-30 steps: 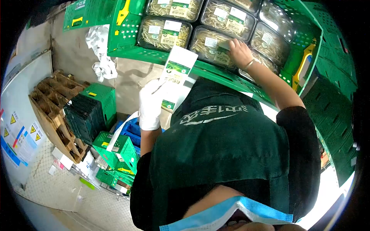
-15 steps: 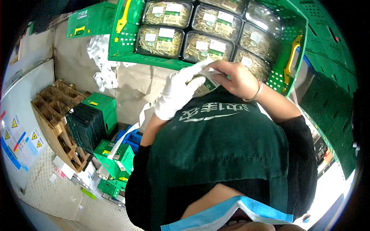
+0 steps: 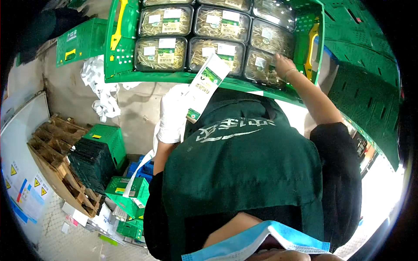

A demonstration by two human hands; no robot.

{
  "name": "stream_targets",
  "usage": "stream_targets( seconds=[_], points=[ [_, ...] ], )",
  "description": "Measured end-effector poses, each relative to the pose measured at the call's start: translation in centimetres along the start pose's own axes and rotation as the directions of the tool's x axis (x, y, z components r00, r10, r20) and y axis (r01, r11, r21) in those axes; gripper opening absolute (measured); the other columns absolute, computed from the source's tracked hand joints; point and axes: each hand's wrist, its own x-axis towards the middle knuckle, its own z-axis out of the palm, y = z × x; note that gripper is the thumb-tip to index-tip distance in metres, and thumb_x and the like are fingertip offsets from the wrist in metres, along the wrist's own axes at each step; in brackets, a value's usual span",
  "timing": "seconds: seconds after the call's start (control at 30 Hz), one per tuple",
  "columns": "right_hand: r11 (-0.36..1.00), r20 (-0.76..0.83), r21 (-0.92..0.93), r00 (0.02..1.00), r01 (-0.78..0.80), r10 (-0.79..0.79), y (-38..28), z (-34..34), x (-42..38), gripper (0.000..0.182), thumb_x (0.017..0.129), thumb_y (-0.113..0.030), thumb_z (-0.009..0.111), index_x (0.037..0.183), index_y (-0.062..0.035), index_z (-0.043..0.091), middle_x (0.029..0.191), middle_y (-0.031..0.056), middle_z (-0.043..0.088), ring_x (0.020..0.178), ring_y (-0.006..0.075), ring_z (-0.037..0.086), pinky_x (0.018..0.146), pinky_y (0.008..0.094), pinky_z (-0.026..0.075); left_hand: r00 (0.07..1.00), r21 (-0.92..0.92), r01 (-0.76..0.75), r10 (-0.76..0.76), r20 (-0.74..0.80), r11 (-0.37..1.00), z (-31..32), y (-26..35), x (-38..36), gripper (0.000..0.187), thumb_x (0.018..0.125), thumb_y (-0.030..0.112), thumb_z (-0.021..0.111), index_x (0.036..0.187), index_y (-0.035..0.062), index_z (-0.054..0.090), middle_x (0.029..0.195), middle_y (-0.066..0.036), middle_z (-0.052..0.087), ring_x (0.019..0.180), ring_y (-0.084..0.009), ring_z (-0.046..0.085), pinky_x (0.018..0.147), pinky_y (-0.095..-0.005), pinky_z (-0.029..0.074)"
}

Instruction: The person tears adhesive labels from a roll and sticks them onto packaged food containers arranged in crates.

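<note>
Your left hand [image 3: 172, 114] grips the strip [image 3: 203, 90]; uneven pressure from your right hand [image 3: 285, 67], its closure unclear, could crease the label [image 3: 272, 68] by the crate's [image 3: 161, 77] near-right corner.

The white-gloved left hand [image 3: 173, 114] is raised beside the torso with its forearm [image 3: 164, 155] upright below it, while the bare right arm [image 3: 314, 96] stretches forward from a dark sleeve [image 3: 337, 145], its right hand [image 3: 284, 66] reaching down with fingers bent.
</note>
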Motion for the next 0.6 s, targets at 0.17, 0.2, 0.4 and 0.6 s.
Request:
stream_targets(
  seconds=[0.17, 0.2, 0.4, 0.6],
  points=[
    [0.991, -0.172, -0.100, 0.982, -0.092, 0.074, 0.0, -3.3, -1.5, 0.050, 0.072, -0.036, 0.059, 0.108, -0.0081, 0.039, 0.094, 0.0133, 0.057, 0.085, 0.0291, 0.056, 0.069, 0.0354, 0.046, 0.997, -0.191, 0.041, -0.028, 0.073, 0.981, 0.3, -1.8, -0.1, 0.027, 0.076, 0.003, 0.055, 0.101, -0.0049, 0.051, 0.089, -0.007, 0.058, 0.075, -0.0107, 0.056, 0.065, -0.0221, 0.046],
    [0.990, -0.060, 0.073, 0.990, -0.122, 0.126, 0.0, -4.4, -1.4, 0.056, 0.075, -0.036, 0.057, 0.117, -0.0079, 0.034, 0.098, 0.0140, 0.056, 0.086, 0.0281, 0.057, 0.070, 0.0371, 0.047, 0.998, -0.197, 0.034, -0.022, 0.062, 0.980, 0.8, -1.8, 0.2, 0.027, 0.076, 0.003, 0.055, 0.101, -0.0049, 0.051, 0.089, -0.007, 0.058, 0.075, -0.0107, 0.056, 0.065, -0.0221, 0.046],
    [0.481, -0.494, 0.585, 0.758, 0.652, -0.427, -9.3, -12.1, -10.3, 0.025, 0.071, -0.018, 0.064, 0.089, -0.0021, 0.055, 0.075, 0.0139, 0.057, 0.068, 0.0249, 0.057, 0.061, 0.0314, 0.045, 0.979, 0.089, -0.033, 0.014, 0.201, 0.996, 1.8, -1.2, 0.7, 0.025, 0.076, 0.006, 0.056, 0.100, 0.0001, 0.055, 0.085, -0.010, 0.060, 0.073, -0.0129, 0.058, 0.063, -0.0237, 0.046],
    [0.343, -0.650, 0.603, 0.693, 0.720, -0.312, -10.3, -11.5, -11.2, 0.011, 0.071, -0.009, 0.061, 0.079, -0.0039, 0.057, 0.068, 0.0136, 0.058, 0.060, 0.0275, 0.058, 0.052, 0.0322, 0.045, 0.920, 0.318, -0.389, 0.381, 0.089, 0.865, 6.2, 2.5, 0.8, 0.013, 0.075, 0.007, 0.058, 0.085, -0.0003, 0.057, 0.068, -0.010, 0.057, 0.057, -0.0155, 0.053, 0.051, -0.0282, 0.042]
  ],
)
